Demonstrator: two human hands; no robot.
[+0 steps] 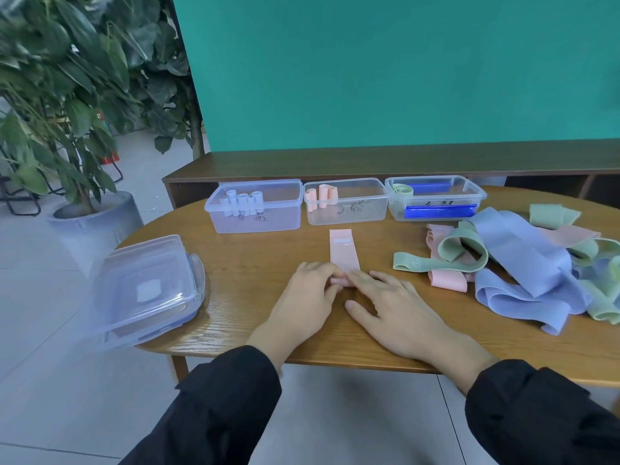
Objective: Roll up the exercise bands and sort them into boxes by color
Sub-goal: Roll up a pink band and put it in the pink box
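Observation:
A pink exercise band (344, 250) lies flat on the wooden table (255, 260), stretching away from me. Its near end is rolled up under my fingertips. My left hand (307, 297) and my right hand (392, 307) both pinch that small roll from either side. At the back stand three clear boxes: the left box (288, 218) holds several pale blue rolls, the middle box (369, 213) holds pink rolls, the right box (476, 196) holds a green roll. A loose pile of blue, green and pink bands (523, 266) lies to the right.
A stack of clear lids (147, 290) sits at the table's left edge. A low wooden shelf (369, 164) runs behind the table before a green wall. A potted plant (67, 105) stands on the floor at left.

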